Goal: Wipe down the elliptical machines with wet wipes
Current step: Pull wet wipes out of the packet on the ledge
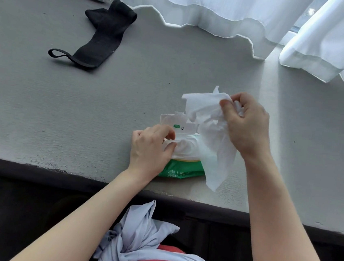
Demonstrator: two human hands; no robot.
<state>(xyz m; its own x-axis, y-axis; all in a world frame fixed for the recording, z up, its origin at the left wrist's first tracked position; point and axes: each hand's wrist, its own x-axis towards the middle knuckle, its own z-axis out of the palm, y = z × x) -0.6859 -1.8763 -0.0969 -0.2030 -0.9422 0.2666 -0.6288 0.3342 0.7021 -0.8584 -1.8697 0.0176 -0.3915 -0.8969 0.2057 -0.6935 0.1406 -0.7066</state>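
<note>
fingers [226, 103] of the right hand [247, 125] are pinching a white wet wipe [211, 132] at its bunched top, right of frame centre, its tail hanging over the green pack [184, 170] on the grey tabletop [84, 110]. the left hand [151, 149] is pressing the pack down, fingers curled at its opening under the raised lid [175, 123]. thin, limp and damp, the wipe is probably tearing easily; gripping gathered folds seems safest.

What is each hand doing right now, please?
Left hand: fingers curled onto the wet wipe pack, holding it down on the ledge.
Right hand: pinching a white wipe pulled up from the pack.
</note>
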